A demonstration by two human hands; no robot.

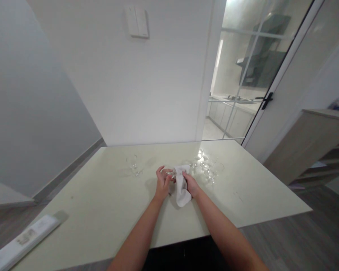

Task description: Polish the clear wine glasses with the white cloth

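Over the middle of the table, my left hand [163, 183] has its fingers curled round a clear piece of glassware [171, 174], probably a stemmed glass. A white cloth [182, 190] covers the far end of that glass and hangs down towards the tabletop. My right hand [190, 183] grips the cloth, thumb on top, pressing it against the glass. The covered part of the glass is hidden. To the left stands a clear stemmed glass [133, 164], apart from my hands. Several more clear glasses [207, 167] stand close together just beyond my right hand.
The pale table [101, 210] meets a white wall [158, 94] at its far edge. A long white box [25, 239] lies at the near left corner. Right of the wall is a glass-paned door [243, 75] with a black handle [267, 101]; a wooden shelf unit [313, 143] stands far right.
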